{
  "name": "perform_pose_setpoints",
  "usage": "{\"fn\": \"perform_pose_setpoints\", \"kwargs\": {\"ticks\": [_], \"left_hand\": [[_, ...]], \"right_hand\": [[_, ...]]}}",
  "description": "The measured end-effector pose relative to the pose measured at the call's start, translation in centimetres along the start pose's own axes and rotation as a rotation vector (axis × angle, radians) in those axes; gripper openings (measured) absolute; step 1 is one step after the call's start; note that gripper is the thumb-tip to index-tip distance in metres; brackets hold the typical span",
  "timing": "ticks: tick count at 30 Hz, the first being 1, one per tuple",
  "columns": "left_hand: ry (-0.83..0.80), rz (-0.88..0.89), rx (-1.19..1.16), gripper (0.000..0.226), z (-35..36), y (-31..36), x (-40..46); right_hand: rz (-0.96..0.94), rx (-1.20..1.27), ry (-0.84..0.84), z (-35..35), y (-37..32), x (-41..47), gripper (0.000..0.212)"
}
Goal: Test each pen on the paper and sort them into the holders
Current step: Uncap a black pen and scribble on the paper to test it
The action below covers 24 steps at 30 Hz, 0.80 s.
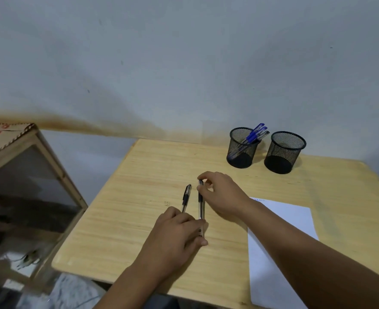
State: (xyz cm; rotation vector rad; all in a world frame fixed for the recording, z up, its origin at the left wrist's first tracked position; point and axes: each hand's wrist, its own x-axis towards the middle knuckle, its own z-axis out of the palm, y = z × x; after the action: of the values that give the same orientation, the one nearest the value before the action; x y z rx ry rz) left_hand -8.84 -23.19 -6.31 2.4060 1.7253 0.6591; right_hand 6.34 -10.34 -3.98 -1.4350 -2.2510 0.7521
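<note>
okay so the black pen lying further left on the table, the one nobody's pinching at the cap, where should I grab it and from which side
Grip the left black pen on its dark cap section, the far part that shows clear. It lies flat, pointing away from you, with its near end under the left hand. The other pen, pinched by the right hand, crowds its right side, so come from above, fingers across the barrel.

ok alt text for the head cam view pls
Two hands handle two black pens on a wooden table: the right hand pinches one pen's cap, the left hand rests on both. Behind stand two mesh holders, the left one holding blue pens; paper lies right.
</note>
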Motion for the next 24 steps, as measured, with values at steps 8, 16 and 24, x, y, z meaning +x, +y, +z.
{"fn": "perform_pose_setpoints", "kwargs": {"ticks": [8, 16, 24], "left_hand": [[0.053, 0.133, -0.092, 0.042, 1.4, 2.6, 0.6], [0.069, 0.139, -0.217, 0.042, 2.8, 7.9, 2.1], [0.086, -0.091, -0.557, 0.032, 2.8, 10.7, 4.7]], "right_hand": [[0.154, 0.568, 0.091, -3.0, 1.0, -4.7, 0.029], [0.331, 0.963, 0.282, -5.4, 2.8, -9.0, 0.020], [0.341, 0.838, 0.295, -7.7, 4.9, -11.8, 0.020]]}}
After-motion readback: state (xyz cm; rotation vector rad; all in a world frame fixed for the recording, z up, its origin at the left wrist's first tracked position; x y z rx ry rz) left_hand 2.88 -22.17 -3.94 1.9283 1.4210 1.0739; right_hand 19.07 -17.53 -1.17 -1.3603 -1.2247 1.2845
